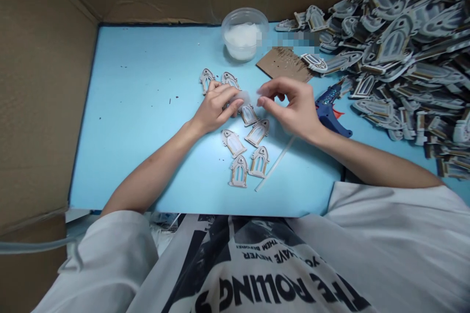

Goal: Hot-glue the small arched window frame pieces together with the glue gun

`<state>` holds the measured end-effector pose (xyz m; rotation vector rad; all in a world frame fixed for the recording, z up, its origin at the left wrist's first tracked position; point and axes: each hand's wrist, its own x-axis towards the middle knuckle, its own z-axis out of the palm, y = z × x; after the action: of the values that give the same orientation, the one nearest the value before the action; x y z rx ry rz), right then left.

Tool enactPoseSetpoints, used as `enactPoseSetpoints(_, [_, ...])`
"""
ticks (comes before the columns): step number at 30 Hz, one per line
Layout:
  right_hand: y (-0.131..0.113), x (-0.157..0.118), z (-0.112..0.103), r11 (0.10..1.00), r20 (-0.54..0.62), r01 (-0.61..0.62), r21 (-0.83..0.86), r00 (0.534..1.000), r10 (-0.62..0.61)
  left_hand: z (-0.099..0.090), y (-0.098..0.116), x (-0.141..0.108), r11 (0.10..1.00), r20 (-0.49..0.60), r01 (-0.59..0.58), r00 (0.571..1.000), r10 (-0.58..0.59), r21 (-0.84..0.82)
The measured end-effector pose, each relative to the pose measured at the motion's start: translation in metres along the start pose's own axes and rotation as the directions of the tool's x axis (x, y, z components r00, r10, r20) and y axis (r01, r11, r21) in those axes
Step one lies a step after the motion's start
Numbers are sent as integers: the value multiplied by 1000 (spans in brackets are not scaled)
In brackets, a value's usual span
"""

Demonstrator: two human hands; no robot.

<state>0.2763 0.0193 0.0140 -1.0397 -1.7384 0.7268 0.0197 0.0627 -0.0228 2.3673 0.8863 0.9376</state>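
Head cam: both forearms reach out over a blue mat [147, 107], with the left hand [216, 106] palm-down and the right hand [290, 105] pinching at a wispy see-through bit [244, 99]. The hands are close but not quite touching. Little arched window cutouts [238, 142] sit right under them, a glue gun [330, 107] lies just past the right hand, and a huge pile of cutouts [404, 58] fills the top right.
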Motion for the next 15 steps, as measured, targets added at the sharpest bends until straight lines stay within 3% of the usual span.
enactPoseSetpoints(6, [6,-35,-1,997,21,-14,-76,1000,16,-2,0,0,999,-18,9,1000,-10,-43])
enactPoseSetpoints(11, [3,-42,-3,984,86,101,-147,992,-89,-2,20,-3,979,-74,-137,989,127,-150])
enactPoseSetpoints(15, [4,-42,-2,986,132,98,-138,988,-80,0,34,-6,961,58,-196,976,211,-194])
